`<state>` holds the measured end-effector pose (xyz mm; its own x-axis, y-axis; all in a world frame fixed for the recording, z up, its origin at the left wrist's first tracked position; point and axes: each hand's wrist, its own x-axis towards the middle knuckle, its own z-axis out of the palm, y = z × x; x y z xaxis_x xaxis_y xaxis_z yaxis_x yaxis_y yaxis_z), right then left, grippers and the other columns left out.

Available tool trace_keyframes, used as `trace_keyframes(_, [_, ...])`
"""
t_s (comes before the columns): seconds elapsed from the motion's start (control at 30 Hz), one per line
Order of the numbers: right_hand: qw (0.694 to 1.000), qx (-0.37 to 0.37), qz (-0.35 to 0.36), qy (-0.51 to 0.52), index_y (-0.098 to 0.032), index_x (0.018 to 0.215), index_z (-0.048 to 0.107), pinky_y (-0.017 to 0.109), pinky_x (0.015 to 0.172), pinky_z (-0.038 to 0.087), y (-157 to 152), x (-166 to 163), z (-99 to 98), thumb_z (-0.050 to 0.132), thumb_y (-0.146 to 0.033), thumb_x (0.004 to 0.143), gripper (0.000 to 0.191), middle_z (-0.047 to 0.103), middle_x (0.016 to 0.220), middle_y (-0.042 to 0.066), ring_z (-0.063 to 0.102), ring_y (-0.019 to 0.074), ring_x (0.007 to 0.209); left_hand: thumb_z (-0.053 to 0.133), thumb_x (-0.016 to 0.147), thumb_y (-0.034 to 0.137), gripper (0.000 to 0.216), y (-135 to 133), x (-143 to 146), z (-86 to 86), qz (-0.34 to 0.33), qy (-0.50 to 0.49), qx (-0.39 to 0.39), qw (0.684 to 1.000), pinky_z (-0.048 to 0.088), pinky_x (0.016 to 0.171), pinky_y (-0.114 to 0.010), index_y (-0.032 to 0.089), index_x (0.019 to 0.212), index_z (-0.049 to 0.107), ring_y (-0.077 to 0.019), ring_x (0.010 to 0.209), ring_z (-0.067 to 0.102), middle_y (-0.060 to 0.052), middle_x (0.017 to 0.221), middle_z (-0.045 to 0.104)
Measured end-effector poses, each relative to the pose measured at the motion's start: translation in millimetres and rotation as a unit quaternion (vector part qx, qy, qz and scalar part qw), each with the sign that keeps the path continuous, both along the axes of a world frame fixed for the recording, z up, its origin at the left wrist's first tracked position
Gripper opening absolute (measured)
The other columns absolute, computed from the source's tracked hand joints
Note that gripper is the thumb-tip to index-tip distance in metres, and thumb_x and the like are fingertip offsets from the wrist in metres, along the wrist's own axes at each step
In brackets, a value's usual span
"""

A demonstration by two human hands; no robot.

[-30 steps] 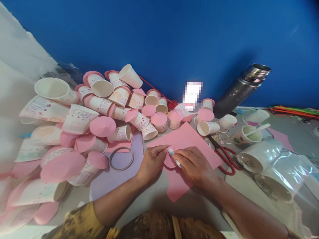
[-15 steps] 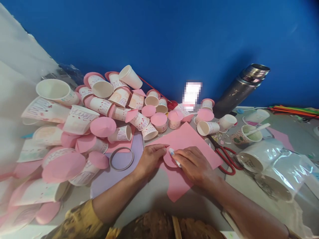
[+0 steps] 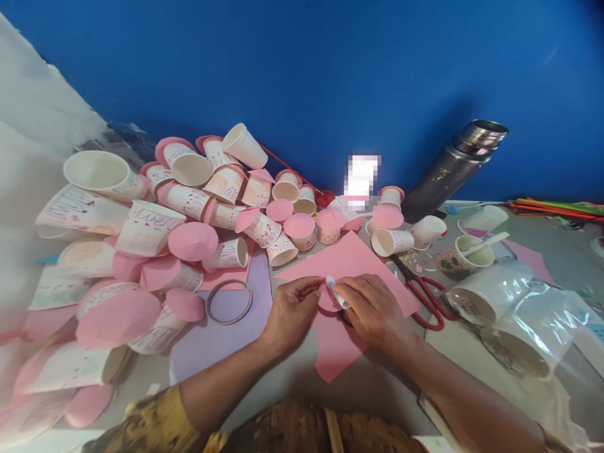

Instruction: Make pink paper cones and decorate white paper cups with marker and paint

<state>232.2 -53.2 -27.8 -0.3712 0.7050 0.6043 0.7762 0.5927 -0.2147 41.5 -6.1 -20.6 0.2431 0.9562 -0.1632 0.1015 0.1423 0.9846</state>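
My left hand (image 3: 292,308) pinches a small pink paper disc (image 3: 327,298) above a larger pink paper sheet (image 3: 352,264) on the table. My right hand (image 3: 372,308) is closed round a white and blue marker (image 3: 336,292) whose tip meets the disc. Both hands sit close together at the centre of the view. A thin ring (image 3: 229,301) lies on a lilac sheet (image 3: 221,321) just left of my left hand.
A heap of paper cups (image 3: 189,201), many capped with pink discs, fills the left and back. Red scissors (image 3: 425,296) lie right of the pink sheet. A steel flask (image 3: 453,167) leans by the blue wall; bagged cups (image 3: 509,314) and coloured sticks (image 3: 557,207) lie right.
Both hands have shifted slightly up and right, and the marker now points more upright. The pink disc is lifted a little off the sheet between my left fingers.
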Motion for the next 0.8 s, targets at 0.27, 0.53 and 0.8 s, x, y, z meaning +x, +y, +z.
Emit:
trace_keyframes(0.27, [0.998,0.026,0.053,-0.011,-0.015,0.117,0.069,0.038,0.081,0.051,1,-6,3.3,0.057,-0.007,0.101,0.021,0.078,0.107,0.011,0.066,0.0217,0.092,0.080,0.072,0.035,0.029,17,-10,-1.3,-0.025,-0.031,-0.141,0.989,0.057,0.067,-0.030,0.012,0.089,0.081,-0.0185,0.065,0.070,-0.005,0.072,0.075])
trace_keyframes(0.53, [1.000,0.019,0.010,-0.007,-0.013,0.122,0.066,0.041,0.082,0.051,0,-3,-1.6,0.055,-0.003,0.098,0.029,0.077,0.108,0.013,0.067,0.0250,0.094,0.072,0.077,0.036,0.025,10,-5,1.1,-0.014,0.028,-0.035,0.999,0.049,0.059,-0.025,0.014,0.078,0.082,-0.0167,0.066,0.065,-0.007,0.075,0.079])
trace_keyframes(0.8, [0.999,0.000,0.048,0.004,-0.015,0.121,0.066,0.040,0.084,0.049,-1,-3,-1.9,0.057,-0.003,0.100,0.026,0.077,0.112,0.011,0.066,0.0232,0.095,0.075,0.074,0.032,0.029,12,-6,2.0,-0.022,-0.063,-0.163,0.984,0.053,0.066,-0.027,0.012,0.094,0.079,-0.0166,0.066,0.070,-0.004,0.073,0.074])
